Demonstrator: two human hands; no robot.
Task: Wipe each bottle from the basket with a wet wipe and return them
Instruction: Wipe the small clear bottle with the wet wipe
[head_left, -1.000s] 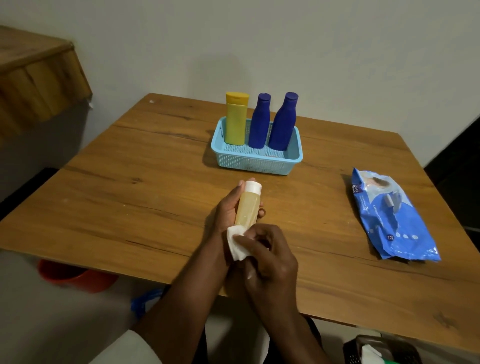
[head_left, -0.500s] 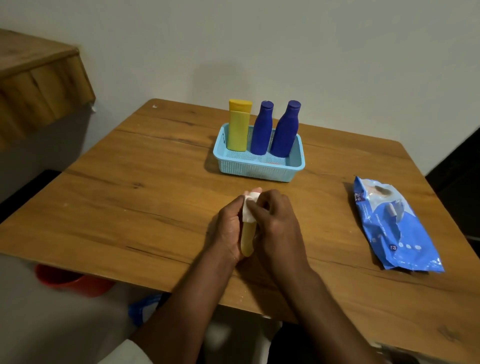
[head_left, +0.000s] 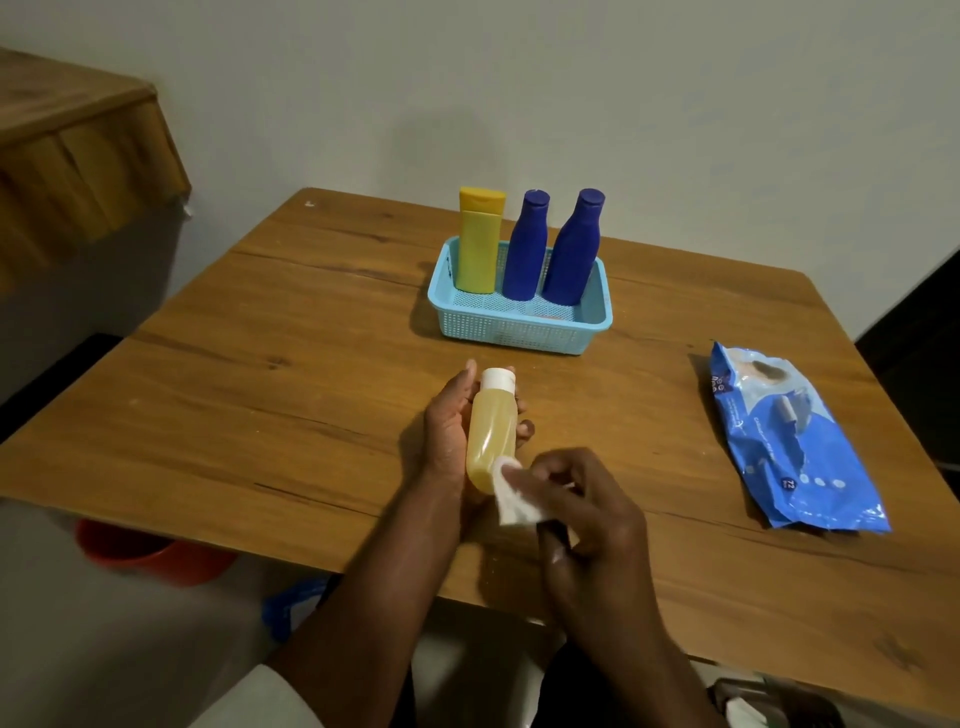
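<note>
Item 1, lower centre of the frame: your right hand (head_left: 587, 514), fingers curled and pinching the folded wet wipe (head_left: 514, 499), which touches the bottom end of the amber bottle (head_left: 491, 436); keep the pad flat against the plastic and draw it the whole length toward the cap, not just over the base. Item 2, just left of it: your left hand (head_left: 452, 431), fingers wrapped behind the amber bottle with the white cap (head_left: 497, 379) pointing away from you; roll the bottle a little between strokes so the side hidden under your fingers gets wiped too, and grip lightly, since a damp surface is likely to slip. Item 3, centre right: the blue wipe pack (head_left: 789, 441) lying flat on the table (head_left: 260, 389), well apart from your hands. Item 4, upper centre: the light blue basket (head_left: 514, 332), holding 1 yellow bottle (head_left: 479, 244) and 2 blue bottles (head_left: 550, 249) upright along its back; its front row is free for the return.
</note>
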